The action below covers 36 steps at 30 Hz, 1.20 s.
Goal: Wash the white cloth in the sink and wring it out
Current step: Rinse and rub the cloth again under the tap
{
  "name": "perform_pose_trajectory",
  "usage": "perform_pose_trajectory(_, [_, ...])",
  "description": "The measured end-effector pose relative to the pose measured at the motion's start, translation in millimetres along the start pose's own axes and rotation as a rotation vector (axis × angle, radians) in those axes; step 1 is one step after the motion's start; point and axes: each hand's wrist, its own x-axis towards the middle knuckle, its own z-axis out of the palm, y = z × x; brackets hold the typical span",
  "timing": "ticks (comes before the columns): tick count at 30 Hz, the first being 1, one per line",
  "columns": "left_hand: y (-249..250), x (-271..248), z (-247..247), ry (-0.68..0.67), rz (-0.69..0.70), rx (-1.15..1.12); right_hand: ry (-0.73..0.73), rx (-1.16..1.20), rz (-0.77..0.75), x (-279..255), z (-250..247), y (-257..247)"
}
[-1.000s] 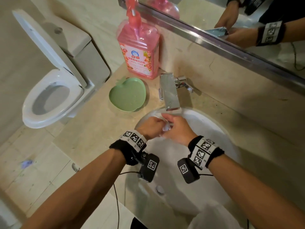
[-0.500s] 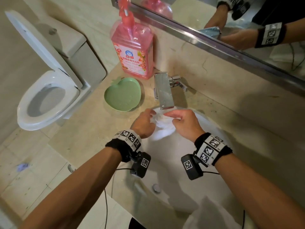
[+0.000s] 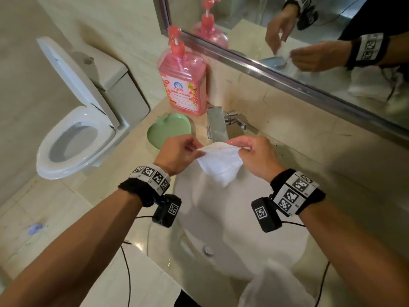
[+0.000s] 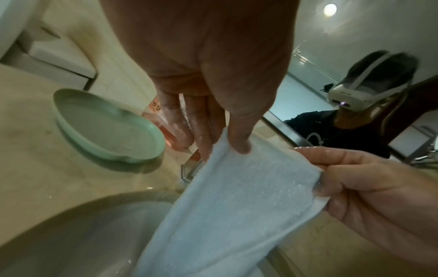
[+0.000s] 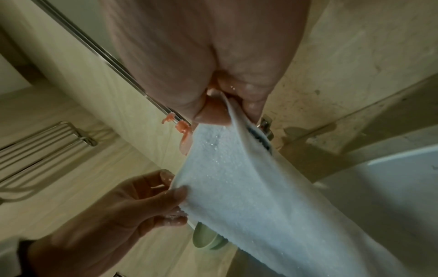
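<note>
The white cloth (image 3: 219, 165) hangs spread between both hands above the white sink (image 3: 232, 229), just in front of the chrome tap (image 3: 217, 127). My left hand (image 3: 179, 154) pinches its left top corner between thumb and fingers. My right hand (image 3: 256, 156) pinches the right top corner. The cloth (image 4: 237, 206) looks wet, with small droplets on its nap, and its lower end droops toward the basin. In the right wrist view the cloth (image 5: 260, 187) runs from my right fingertips down past the left hand (image 5: 132, 202). No water stream shows at the tap.
A pink soap pump bottle (image 3: 183, 85) and a green apple-shaped dish (image 3: 168, 131) stand on the counter left of the tap. A toilet (image 3: 75, 140) with raised lid sits further left. A mirror (image 3: 309, 41) runs along the wall behind. Another white cloth (image 3: 276, 286) lies at the sink's near rim.
The hands were pressed together on the bunched cloth under the tap. They have moved apart and lifted, and the cloth is now stretched open between them.
</note>
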Motion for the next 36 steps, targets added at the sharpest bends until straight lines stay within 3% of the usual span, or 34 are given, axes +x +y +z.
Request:
perform_pose_trajectory(6, [20.1, -4.6, -17.1, -0.073, -0.014, -0.011, -0.021, -0.183, -0.029, -2.4, -10.5, -0.8])
perform_pose_trajectory(11, [9.8, -4.9, 5.9, -0.152, -0.058, 0.049, -0.070, -0.367, -0.015, -3.8, -12.3, 17.8])
perform_pose_trajectory(19, [-26.3, 22.5, 68.3, -0.336, -0.203, 0.004, 0.114, -0.206, -0.030, -4.0, -15.0, 48.2])
perform_pose_trajectory(23, [-25.1, 39.2, 90.8, -0.263, -0.303, -0.099, 0.096, -0.242, 0.025, -3.1, -20.1, 65.8])
perform_pose_trajectory(26, [-25.4, 43.8, 88.9, -0.094, -0.268, -0.324, 0.060, -0.281, 0.069, -2.0, -24.2, 77.7])
perform_pose_trajectory(28, [-26.7, 41.5, 82.0, -0.024, -0.225, -0.284, 0.027, -0.329, 0.099, -0.5, -24.5, 83.3])
perform_pose_trajectory(36, [-11.8, -4.2, 25.4, -0.137, -0.084, 0.005, -0.102, -0.344, 0.035, -7.7, -17.1, 71.6])
